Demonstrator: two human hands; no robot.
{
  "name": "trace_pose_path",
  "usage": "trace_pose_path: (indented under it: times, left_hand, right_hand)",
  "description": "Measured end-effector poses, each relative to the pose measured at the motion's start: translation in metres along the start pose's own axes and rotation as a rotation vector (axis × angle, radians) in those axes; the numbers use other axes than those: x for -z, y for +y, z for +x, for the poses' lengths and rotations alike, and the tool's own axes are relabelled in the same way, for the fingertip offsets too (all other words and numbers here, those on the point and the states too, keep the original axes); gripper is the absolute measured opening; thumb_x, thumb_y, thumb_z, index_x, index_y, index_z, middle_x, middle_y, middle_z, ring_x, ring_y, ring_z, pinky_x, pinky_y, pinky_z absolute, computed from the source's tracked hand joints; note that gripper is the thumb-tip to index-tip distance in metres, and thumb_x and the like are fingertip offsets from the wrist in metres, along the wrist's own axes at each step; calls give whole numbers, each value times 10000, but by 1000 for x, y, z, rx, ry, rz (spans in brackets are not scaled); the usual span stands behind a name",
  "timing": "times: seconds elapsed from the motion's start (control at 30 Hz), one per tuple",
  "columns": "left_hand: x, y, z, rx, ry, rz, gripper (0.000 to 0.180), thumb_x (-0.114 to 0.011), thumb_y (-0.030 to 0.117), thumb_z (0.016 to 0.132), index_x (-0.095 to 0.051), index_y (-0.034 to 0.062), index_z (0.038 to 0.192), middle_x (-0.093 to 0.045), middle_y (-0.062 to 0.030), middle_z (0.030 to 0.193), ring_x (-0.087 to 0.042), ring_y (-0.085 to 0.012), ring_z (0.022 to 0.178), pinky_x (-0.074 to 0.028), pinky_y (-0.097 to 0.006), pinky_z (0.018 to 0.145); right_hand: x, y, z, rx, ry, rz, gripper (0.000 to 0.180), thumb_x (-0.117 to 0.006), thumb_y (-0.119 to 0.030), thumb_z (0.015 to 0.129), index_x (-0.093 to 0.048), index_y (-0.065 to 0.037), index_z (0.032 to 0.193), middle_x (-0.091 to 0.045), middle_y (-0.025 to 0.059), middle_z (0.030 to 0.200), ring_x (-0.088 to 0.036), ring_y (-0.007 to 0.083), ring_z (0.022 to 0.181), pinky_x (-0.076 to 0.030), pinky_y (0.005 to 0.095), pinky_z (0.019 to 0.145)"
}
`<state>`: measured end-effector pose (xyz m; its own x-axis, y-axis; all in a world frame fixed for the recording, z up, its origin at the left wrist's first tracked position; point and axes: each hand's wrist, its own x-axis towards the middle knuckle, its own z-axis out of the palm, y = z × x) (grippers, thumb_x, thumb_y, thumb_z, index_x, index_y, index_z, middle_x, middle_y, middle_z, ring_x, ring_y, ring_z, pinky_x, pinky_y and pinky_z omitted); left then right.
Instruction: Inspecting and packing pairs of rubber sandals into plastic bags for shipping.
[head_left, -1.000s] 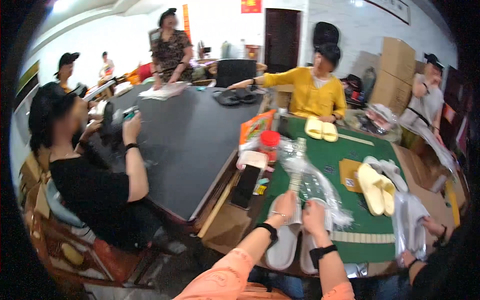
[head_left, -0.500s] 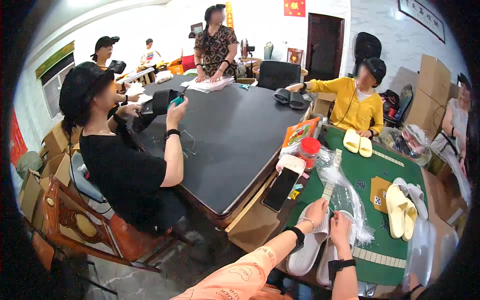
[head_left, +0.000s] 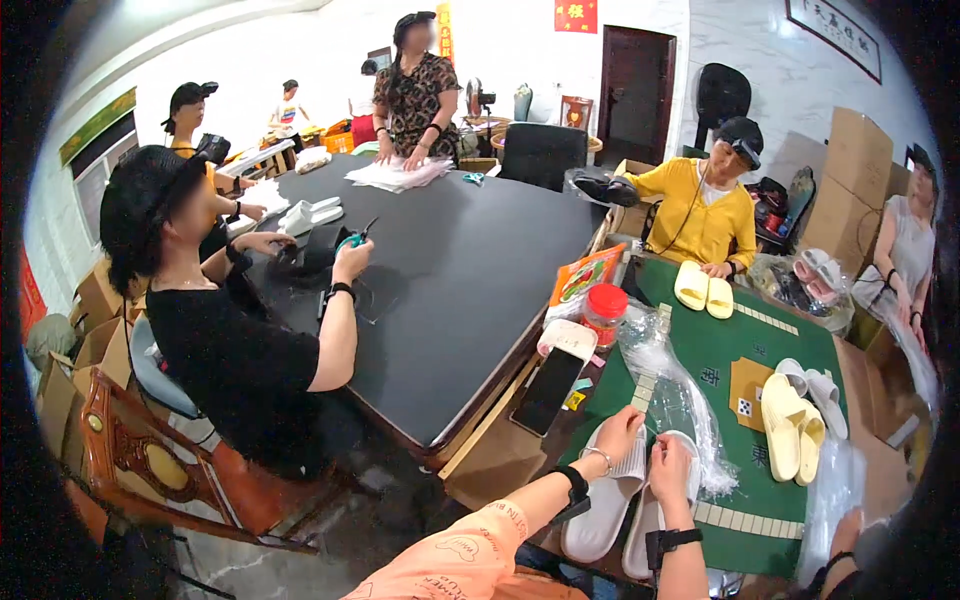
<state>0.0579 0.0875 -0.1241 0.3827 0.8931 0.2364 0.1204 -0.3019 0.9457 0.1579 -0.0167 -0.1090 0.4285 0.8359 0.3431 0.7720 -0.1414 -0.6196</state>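
Your left hand (head_left: 618, 432) is sitting on the toe end of the left one of the pair of pale grey foam slippers (head_left: 600, 505) at the near edge of the green felt-topped desk (head_left: 745, 345), fingers curled down and pinching at the slipper's strap edge (it's small in the shot, so I can't tell exactly how tight). Your right hand (head_left: 670, 468) is on the other grey slipper, just beside the first, fingers pressed together and bent over its strap. Both slippers lie flat, side by side, heels hanging toward you off the desk edge. A long crinkly clear plastic bag (head_left: 670, 385) runs away from your hands across the felt, touching the slipper toes. To your left of that there's a black smartphone (head_left: 548, 390) lying flat on the wooden rim, and further back a clear jar with a red lid (head_left: 604, 312). A pair of pale yellow slippers (head_left: 790, 425) sits off to your right, well apart from your hands, and another yellow pair (head_left: 704, 288) is in front of the person in the yellow top (head_left: 705, 215) across the desk. The big black desk (head_left: 450, 270) to your left has a person in black (head_left: 235, 350) seated at it.
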Motion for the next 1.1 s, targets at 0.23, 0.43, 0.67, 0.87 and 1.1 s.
trace_pose_path:
  times: [0.23,0.43,0.67,0.87,1.1]
  left_hand:
    - [3,1,0,-28,-47,18,194,-527,213,860,-550,24,901,-594,-154,773,-574,-270,679,-444,-326,631]
    - [8,2,4,-32,-139,74,184,-541,195,847,-547,15,883,-596,-157,774,-574,-260,670,-443,-335,622]
    - [1,3,4,9,-158,70,169,-537,175,846,-536,16,904,-601,-144,774,-582,-250,674,-457,-330,623]
    - [6,7,-1,43,-90,59,170,-548,177,837,-535,20,899,-599,-127,765,-584,-231,674,-460,-321,625]
    - [5,1,4,58,-120,22,172,-549,172,833,-543,17,906,-610,-121,790,-586,-205,681,-462,-300,636]
  right_hand:
    - [6,9,20,-74,-250,50,223,-525,-227,813,-589,-18,853,-617,166,794,-575,323,761,-422,427,695]
    - [19,-13,44,-117,-382,119,203,-511,-189,833,-589,-2,846,-619,142,764,-593,238,707,-450,341,642]
    - [-8,15,33,-46,-126,260,146,-517,-130,835,-580,1,820,-589,160,689,-574,262,628,-435,354,585]
    - [0,-4,30,-125,-141,292,117,-523,-128,834,-513,-26,890,-560,148,658,-563,293,606,-422,364,556]
    - [4,-7,31,-130,-163,277,114,-505,-130,845,-479,-27,886,-565,164,722,-563,326,659,-420,396,581]
